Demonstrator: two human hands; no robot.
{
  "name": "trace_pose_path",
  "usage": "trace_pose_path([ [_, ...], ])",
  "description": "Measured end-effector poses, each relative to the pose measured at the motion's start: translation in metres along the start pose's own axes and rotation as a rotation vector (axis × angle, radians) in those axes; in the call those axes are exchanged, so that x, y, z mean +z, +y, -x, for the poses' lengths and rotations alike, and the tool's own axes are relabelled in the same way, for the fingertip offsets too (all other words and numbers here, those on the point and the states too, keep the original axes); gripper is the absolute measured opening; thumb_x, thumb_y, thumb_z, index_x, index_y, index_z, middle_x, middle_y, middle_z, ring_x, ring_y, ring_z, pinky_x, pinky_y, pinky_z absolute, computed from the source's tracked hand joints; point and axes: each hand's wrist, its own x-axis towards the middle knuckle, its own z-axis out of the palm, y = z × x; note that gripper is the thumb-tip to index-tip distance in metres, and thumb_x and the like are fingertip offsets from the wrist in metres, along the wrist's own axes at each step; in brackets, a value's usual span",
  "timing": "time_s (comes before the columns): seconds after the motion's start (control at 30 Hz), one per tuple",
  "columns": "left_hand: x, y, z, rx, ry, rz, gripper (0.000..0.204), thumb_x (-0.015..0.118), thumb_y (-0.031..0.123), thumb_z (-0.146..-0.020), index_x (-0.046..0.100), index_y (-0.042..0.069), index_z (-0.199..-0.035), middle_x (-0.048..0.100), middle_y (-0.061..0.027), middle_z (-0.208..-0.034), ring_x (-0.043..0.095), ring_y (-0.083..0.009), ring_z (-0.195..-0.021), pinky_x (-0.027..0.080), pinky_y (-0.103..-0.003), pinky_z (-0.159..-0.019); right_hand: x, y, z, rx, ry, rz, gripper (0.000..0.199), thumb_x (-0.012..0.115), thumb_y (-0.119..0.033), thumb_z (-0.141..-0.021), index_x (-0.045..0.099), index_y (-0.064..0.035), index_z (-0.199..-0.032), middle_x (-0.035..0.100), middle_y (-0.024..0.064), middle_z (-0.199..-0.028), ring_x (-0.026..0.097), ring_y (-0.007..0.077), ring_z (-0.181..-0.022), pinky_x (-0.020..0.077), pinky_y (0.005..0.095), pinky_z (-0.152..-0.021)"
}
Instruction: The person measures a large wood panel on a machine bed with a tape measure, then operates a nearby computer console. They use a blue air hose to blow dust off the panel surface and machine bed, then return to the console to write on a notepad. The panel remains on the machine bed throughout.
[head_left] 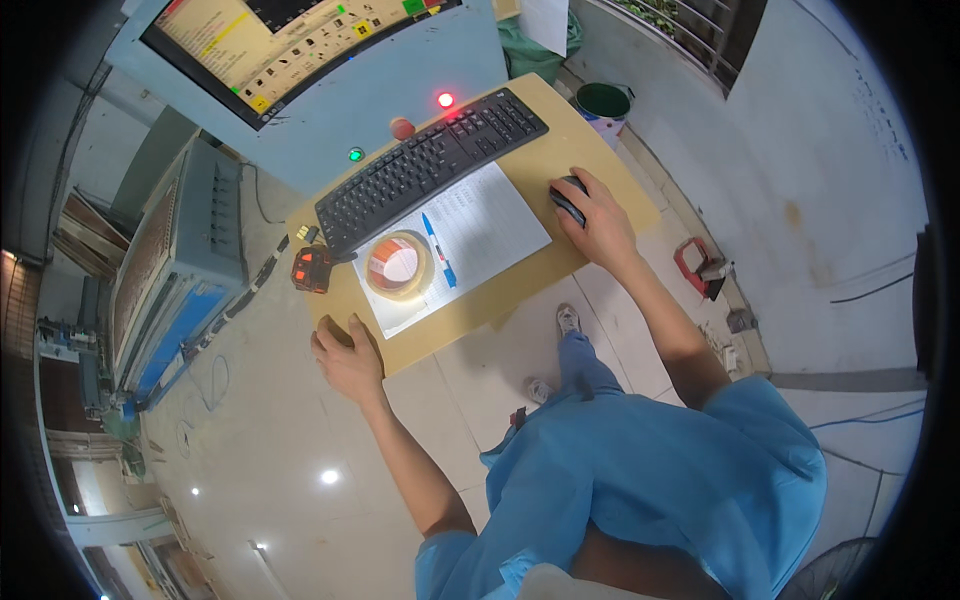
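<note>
At the tan desk (565, 130), right hand (606, 222) on the mouse (568, 207)

Near the desk's right side, the right hand lies over the black mouse, fingers curved around it. At the left edge, the left hand (346, 360) rests with fingers loosely bent; whether they grip the edge, I cannot tell. Between the hands, a tape roll (424, 264) and a blue pen (438, 250) lie on a white sheet (495, 220), just below a black keyboard (430, 165).

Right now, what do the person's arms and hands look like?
The left hand and right hand wear no gloves, and no watch or bracelet shows. Both forearms are bare. Higher up are loose, blue short sleeves, with no markings I can see.
</note>
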Motion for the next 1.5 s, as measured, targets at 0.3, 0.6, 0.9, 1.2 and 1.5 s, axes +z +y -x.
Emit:
trace_pose_path([
  [0.3,-0.002,0.005,-0.002,-0.034,-0.020,0.001,0.053,0.067,0.046,-0.096,0.060,0.012,-0.137,0.057,-0.0163,-0.142,0.061,-0.0388,-0.121,0.053,-0.050,-0.098,0.003,0.013,-0.002,0.036,0.290,-0.231,0.039,0.071,-0.015,-0.092,0.068,-0.0103,-0.130,0.054,0.0219,-0.150,0.060,0.0371,-0.131,0.0531,0.0409,-0.102],
  [0.6,-0.004,0.006,-0.003,-0.029,-0.021,0.006,0.052,0.067,0.046,-0.096,0.061,0.012,-0.135,0.059,-0.0157,-0.140,0.062,-0.0375,-0.121,0.053,-0.049,-0.097,0.003,0.033,0.003,0.299,0.489,-0.701,0.042,0.063,0.003,-0.090,0.069,-0.0056,-0.131,0.046,0.0197,-0.159,0.071,0.0162,-0.105,0.0547,0.0294,-0.093],
  [0.9,-0.005,0.006,-0.002,-0.021,-0.014,0.004,0.052,0.066,0.045,-0.096,0.060,0.011,-0.135,0.058,-0.0161,-0.140,0.062,-0.0377,-0.121,0.053,-0.049,-0.097,0.001,0.031,0.002,0.266,0.467,-0.593,0.042,0.064,0.002,-0.089,0.069,-0.0034,-0.130,0.050,0.0188,-0.156,0.070,0.0119,-0.091,0.0535,0.0270,-0.088],
  [1.2,-0.006,0.008,-0.002,-0.039,-0.026,0.016,0.052,0.068,0.044,-0.096,0.061,0.011,-0.136,0.058,-0.0162,-0.141,0.062,-0.0375,-0.121,0.052,-0.049,-0.098,0.005,0.037,0.003,0.248,0.475,-0.548,0.043,0.060,0.004,-0.087,0.068,-0.0020,-0.128,0.053,0.0179,-0.152,0.070,0.0139,-0.101,0.0545,0.0259,-0.088],
  [1.5,0.000,-0.001,-0.004,0.006,-0.020,-0.003,0.056,0.067,0.045,-0.095,0.059,0.009,-0.137,0.057,-0.0231,-0.141,0.060,-0.0422,-0.121,0.050,-0.051,-0.101,0.001,0.007,-0.001,-0.071,0.079,-0.068,0.052,0.076,-0.015,-0.086,0.062,-0.0133,-0.136,0.054,0.0209,-0.147,0.054,0.0391,-0.135,0.0472,0.0449,-0.109],
])
